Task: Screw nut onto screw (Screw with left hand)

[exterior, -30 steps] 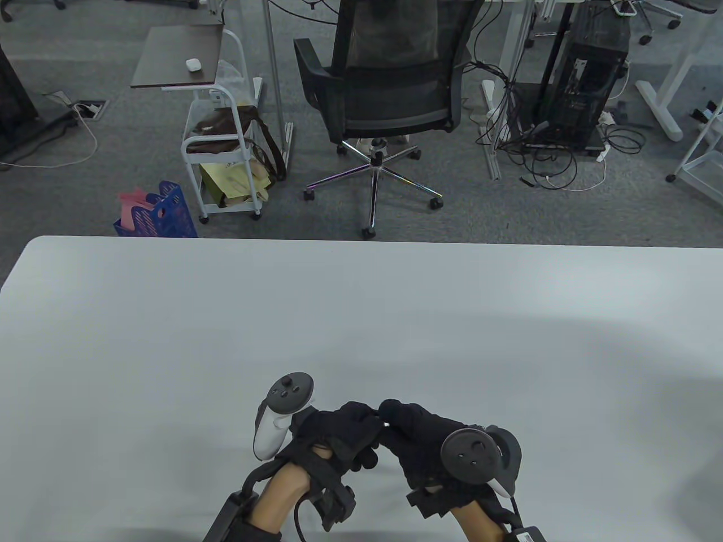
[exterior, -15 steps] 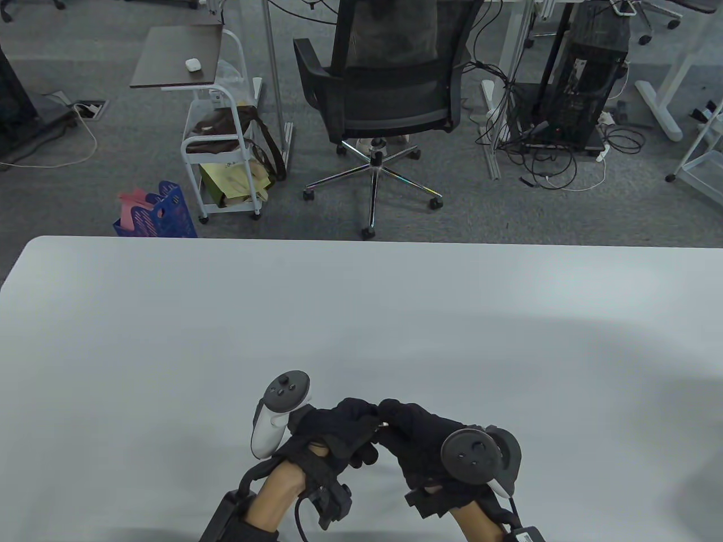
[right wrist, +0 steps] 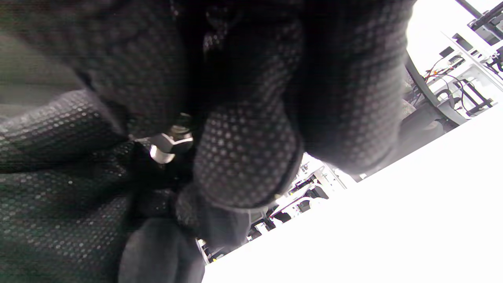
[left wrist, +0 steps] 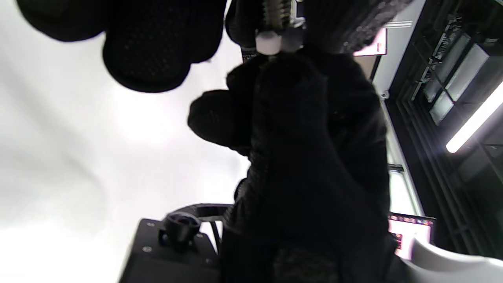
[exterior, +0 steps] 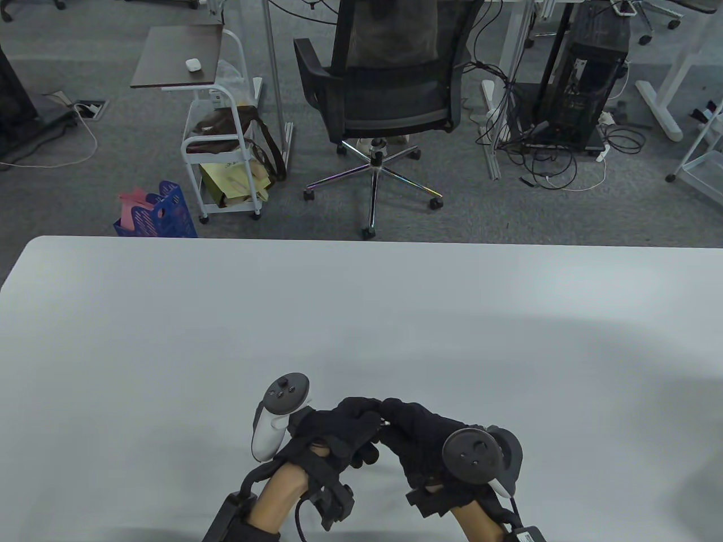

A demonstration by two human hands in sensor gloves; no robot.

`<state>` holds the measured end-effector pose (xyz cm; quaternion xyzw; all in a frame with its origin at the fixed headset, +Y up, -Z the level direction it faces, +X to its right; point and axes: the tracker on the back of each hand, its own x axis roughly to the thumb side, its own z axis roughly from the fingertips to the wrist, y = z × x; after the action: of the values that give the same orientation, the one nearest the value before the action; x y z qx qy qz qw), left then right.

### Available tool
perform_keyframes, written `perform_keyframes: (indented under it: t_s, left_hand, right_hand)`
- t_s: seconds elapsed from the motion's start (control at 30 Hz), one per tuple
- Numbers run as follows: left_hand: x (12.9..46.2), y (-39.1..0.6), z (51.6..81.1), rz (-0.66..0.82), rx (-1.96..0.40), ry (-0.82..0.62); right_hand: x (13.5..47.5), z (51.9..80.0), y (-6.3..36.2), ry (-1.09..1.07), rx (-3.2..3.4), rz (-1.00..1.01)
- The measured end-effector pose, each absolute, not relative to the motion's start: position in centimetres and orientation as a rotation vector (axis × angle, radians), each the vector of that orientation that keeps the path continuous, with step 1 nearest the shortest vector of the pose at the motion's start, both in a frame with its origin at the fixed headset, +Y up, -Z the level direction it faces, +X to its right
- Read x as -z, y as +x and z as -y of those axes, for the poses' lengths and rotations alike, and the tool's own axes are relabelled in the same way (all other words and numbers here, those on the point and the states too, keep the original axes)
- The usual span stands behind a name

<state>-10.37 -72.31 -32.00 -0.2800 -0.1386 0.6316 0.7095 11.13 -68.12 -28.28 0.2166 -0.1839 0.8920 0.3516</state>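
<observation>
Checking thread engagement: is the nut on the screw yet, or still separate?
Cannot tell. The nut sits between the fingertips of the left hand and right hand; gloves hide any thread engagement.

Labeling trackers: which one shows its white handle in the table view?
The left hand's tracker: its white handle faces the camera. The right hand's tracker shows mostly its dark ring.

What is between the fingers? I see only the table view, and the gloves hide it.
Observer: The left wrist view shows a threaded screw among the fingers of the left hand.
Operator: Where is the nut?
Observer: In the right wrist view, a bright hex nut sits at the fingers of the right hand.
Operator: Is it on the thread?
Observer: In the left wrist view the nut meets the screw's end. How far it is threaded, I cannot tell.
</observation>
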Motion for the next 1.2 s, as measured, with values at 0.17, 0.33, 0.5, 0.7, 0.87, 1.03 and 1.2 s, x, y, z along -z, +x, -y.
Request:
perform_keyframes:
  t_s: [0.17,0.33,0.5,0.7,0.87,1.03,1.2]
  left_hand:
    - [32.04,-10.09,71.79,0.336,-1.378,-0.604]
    - [31.96,-10.25,72.07,0.334,-1.415,-0.619]
    - [32.06,-10.13,71.91,0.323,-1.380,-0.602]
    - [31.99,-10.21,71.92,0.343,-1.417,-0.609]
    - [32.01,-10.09,71.91,0.326,-1.389,-0.605]
    - [31.96,-10.22,71.96,0.349,-1.417,-0.632]
    - [32.03,-10.34,72.17,0.297,-1.402,-0.597]
  right_hand:
    - [28.27,68.13,11.05,0.568,-2.315,0.472]
    - [28.28,68.05,11.17,0.560,-2.306,0.479]
    - [28.25,68.07,11.04,0.568,-2.318,0.476]
    - [28.25,68.07,11.15,0.557,-2.305,0.485]
    - [28.31,68.16,11.11,0.559,-2.310,0.475]
    - [28.29,68.10,11.11,0.556,-2.303,0.482]
    - [28.36,68.27,11.14,0.555,-2.312,0.474]
